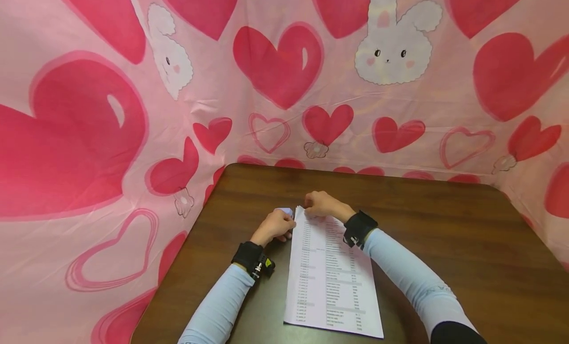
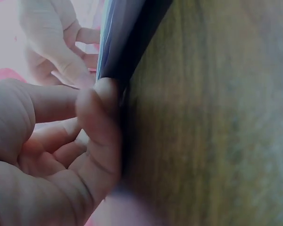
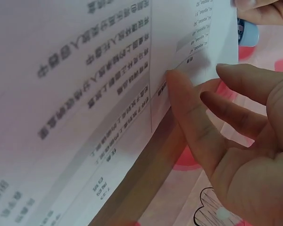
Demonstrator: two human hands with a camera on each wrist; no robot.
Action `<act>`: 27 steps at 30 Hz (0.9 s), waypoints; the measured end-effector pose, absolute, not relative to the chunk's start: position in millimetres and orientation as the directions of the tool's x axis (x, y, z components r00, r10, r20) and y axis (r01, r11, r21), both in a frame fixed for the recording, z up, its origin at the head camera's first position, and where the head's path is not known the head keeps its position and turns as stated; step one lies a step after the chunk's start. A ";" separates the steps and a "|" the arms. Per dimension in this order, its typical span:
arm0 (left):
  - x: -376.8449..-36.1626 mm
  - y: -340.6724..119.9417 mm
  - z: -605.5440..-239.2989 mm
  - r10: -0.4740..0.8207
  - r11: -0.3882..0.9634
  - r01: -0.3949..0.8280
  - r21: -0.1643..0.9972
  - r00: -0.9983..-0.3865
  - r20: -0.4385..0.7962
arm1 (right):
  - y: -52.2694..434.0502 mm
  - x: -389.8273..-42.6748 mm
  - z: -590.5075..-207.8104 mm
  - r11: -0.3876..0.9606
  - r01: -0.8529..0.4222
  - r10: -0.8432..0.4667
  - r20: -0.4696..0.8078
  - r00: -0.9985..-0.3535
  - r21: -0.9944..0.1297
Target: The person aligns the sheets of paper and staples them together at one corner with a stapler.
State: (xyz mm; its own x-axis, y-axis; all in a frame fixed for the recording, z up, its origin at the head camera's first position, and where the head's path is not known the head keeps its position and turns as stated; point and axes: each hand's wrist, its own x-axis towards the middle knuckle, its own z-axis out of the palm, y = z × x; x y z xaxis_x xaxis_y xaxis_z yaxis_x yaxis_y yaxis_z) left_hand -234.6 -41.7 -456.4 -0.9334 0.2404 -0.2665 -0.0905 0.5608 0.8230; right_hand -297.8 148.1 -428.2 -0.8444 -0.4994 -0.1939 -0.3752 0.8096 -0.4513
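Note:
A stack of printed paper sheets (image 1: 331,280) lies on the table, its top left corner slightly fanned. My left hand (image 1: 274,225) is at the stack's left edge near that corner. Up close in the left wrist view, the thumb and a finger of this hand (image 2: 70,136) pinch the edge of the sheets. Over the top edge is my right hand (image 1: 326,206). In the right wrist view, the thumb of that hand (image 3: 240,136) touches the printed face, while its other visible fingers stand apart from the thumb by the paper's edge.
Just beyond my left hand is a small light-blue object (image 1: 283,211), mostly covered; its kind is unclear. The brown wooden table (image 1: 444,235) extends to the right. A pink cloth with hearts and rabbits (image 1: 284,136) hangs behind the table and along its left side.

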 end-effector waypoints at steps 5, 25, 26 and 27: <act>-235.4 -48.4 -457.5 0.232 0.520 -0.116 0.846 -0.935 -0.270 | 146.3 -300.3 -429.2 0.778 -0.440 -0.547 -0.139 -0.826 -0.449; -232.5 -59.4 -459.8 0.214 0.564 -0.099 0.820 -0.942 -0.260 | 131.1 -304.4 -445.5 0.761 -0.372 -0.531 -0.181 -0.828 -0.532; -232.2 -59.8 -460.3 0.211 0.569 -0.092 0.817 -0.944 -0.253 | 130.1 -304.7 -445.8 0.761 -0.369 -0.529 -0.182 -0.829 -0.533; -232.0 -60.2 -460.7 0.205 0.575 -0.089 0.813 -0.947 -0.249 | 129.2 -305.0 -445.9 0.762 -0.366 -0.527 -0.185 -0.829 -0.534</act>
